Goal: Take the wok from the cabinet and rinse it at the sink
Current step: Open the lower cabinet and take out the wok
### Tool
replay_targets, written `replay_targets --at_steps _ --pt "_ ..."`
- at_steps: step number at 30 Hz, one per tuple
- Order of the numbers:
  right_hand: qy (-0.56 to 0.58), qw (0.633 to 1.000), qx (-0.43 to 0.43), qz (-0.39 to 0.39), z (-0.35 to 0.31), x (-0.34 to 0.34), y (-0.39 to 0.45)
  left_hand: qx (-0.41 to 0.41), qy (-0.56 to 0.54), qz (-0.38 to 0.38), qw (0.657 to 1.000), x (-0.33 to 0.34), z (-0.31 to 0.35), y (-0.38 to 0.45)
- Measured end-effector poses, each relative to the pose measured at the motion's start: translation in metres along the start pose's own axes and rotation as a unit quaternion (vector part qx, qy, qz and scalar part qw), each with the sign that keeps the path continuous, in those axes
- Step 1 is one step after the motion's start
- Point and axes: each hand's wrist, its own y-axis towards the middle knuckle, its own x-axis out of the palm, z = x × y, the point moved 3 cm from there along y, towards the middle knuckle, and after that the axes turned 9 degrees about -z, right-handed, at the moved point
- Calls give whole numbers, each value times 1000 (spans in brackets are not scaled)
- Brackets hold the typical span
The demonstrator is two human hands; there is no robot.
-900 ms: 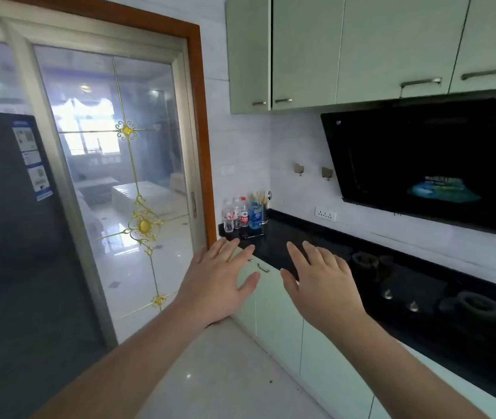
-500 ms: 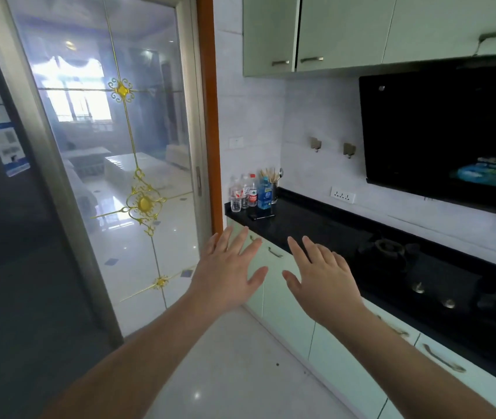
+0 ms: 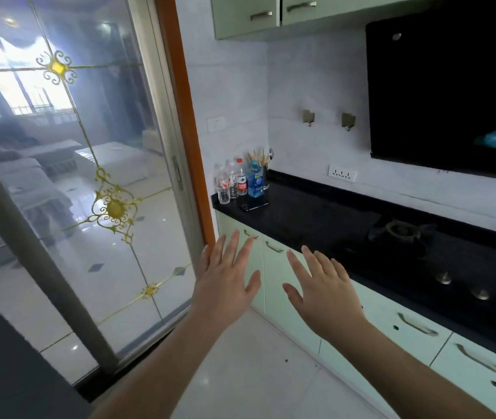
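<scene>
Ahead of me, low: base cabinets (image 3: 289, 285) run from the door frame off to my right, all doors closed, under the black counter (image 3: 316, 219).
Wok: not in sight; I judge it sits behind one of these doors, which one I cannot tell.
Left hand (image 3: 225, 282): flat, fingers spread wide, holding nothing, raised before the end door.
Right hand (image 3: 325, 288): likewise spread and holding nothing, before the next door along.
Handles: two bar pulls (image 3: 274, 247) sit just beyond my fingertips, at the doors' top edge; more pulls (image 3: 416, 324) lie further right.
Axis: each pull runs along the cabinet front, level with the counter edge.
Nearer hand: left for the end door, right for its neighbour; neither touches anything.
Sink: out of view.
Next, as I judge it: reach forward and slightly down, hook a pull, swing the door toward me.
</scene>
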Motion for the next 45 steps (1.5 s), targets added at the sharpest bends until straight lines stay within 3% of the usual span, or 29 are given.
replay_targets --at_steps 10,17,29,38,45 --pt "31 999 -4 -26 55 52 118 -19 -8 -44 999 63 7 118" --pt "61 996 -38 -50 61 85 175 -21 19 -94 995 120 -11 155" --pt "50 992 -27 -116 18 148 281 3 -23 -157 987 208 -77 251" --pt "28 987 11 -161 -21 178 356 65 -21 -175 982 254 -157 303" --pt "25 978 12 -209 -17 216 389 113 -18 -195 974 293 -167 351"
